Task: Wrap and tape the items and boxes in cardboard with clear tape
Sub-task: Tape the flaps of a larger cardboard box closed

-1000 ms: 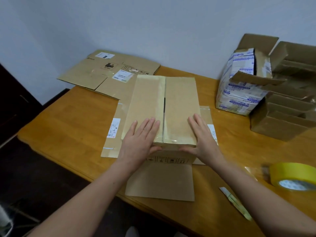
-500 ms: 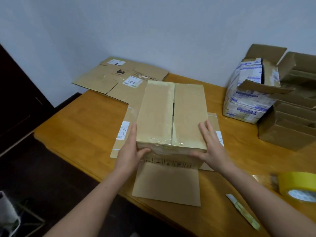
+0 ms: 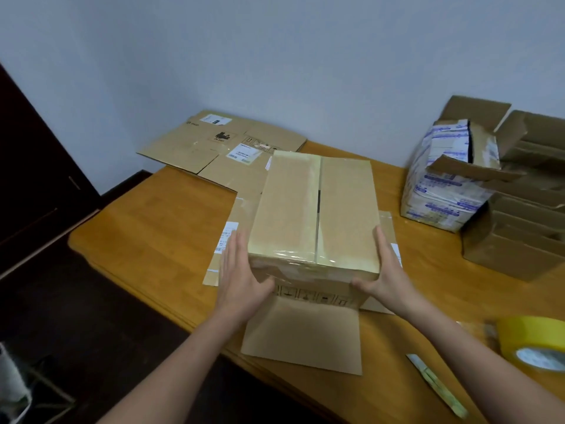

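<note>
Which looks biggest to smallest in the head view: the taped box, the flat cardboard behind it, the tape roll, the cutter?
1. Box.
2. Flat cardboard, but it is farther off and partly hidden by the box, so unsure.
3. Tape roll, cut off by the frame edge.
4. Cutter, long but thin.

Head view, downward (near hands)
</note>
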